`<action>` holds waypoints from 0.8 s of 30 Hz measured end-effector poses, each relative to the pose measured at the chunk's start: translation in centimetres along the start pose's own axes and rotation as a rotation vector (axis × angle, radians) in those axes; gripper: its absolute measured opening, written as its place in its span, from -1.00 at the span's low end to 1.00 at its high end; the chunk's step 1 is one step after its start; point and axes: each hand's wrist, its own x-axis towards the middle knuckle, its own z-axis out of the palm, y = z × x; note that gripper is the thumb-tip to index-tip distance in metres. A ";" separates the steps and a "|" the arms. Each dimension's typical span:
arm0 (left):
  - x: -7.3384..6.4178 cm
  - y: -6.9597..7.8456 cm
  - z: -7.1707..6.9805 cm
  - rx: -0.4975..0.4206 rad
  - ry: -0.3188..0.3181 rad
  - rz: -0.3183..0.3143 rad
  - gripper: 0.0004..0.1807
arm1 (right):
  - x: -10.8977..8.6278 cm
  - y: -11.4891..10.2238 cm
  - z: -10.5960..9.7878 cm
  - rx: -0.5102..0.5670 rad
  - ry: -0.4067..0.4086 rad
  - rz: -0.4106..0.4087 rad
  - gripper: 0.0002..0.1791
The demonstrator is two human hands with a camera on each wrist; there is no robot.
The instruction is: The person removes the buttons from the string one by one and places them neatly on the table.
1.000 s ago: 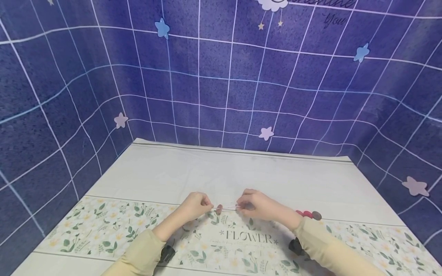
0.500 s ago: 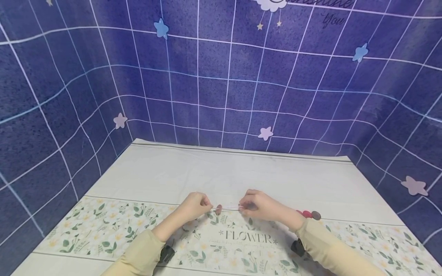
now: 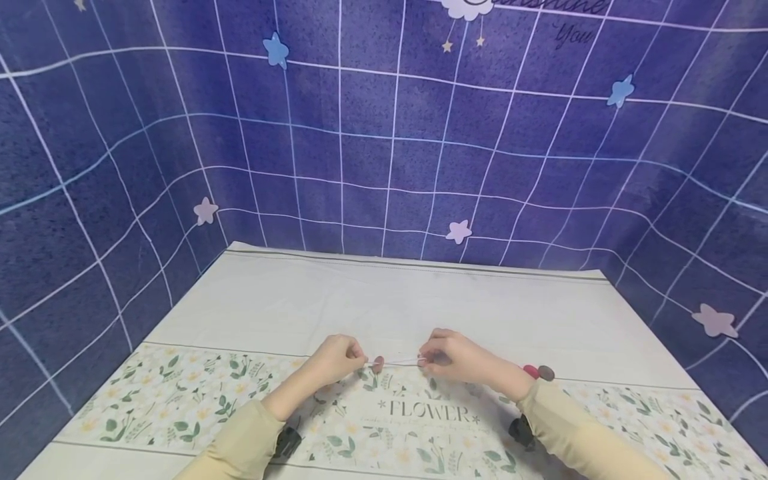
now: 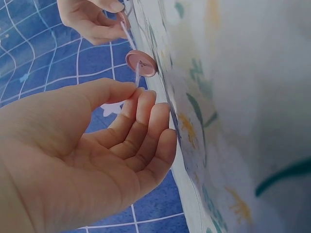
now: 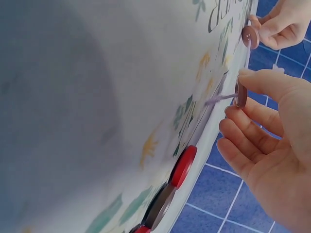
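Note:
A pinkish-brown button hangs on a pale lilac string just above the table, between the two hands. My left hand pinches the string close to this button with thumb and forefinger, its other fingers loosely bent. To the right, my right hand pinches a second brownish button by its edges between thumb and fingers. A short tail of string pokes out of that button's far side. Between the two buttons the string runs almost straight.
A red button and a dark brown button lie by the right forearm; another red button shows at the right wrist view's lower edge. The white tablecloth has a floral band. A blue gridded curtain surrounds the back and sides.
My right hand has shifted slightly to the right, widening the gap between the hands and lengthening the visible string. The left hand has kept its pinch and hardly moved.

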 end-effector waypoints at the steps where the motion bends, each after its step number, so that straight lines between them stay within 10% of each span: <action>1: 0.0 0.0 0.0 0.001 -0.001 0.002 -0.91 | 0.0 0.0 0.0 -0.002 0.005 -0.004 -0.77; 24: 0.0 -0.1 0.2 0.006 0.001 -0.056 -0.91 | -1.3 0.8 -0.4 -0.022 -0.008 0.047 -0.71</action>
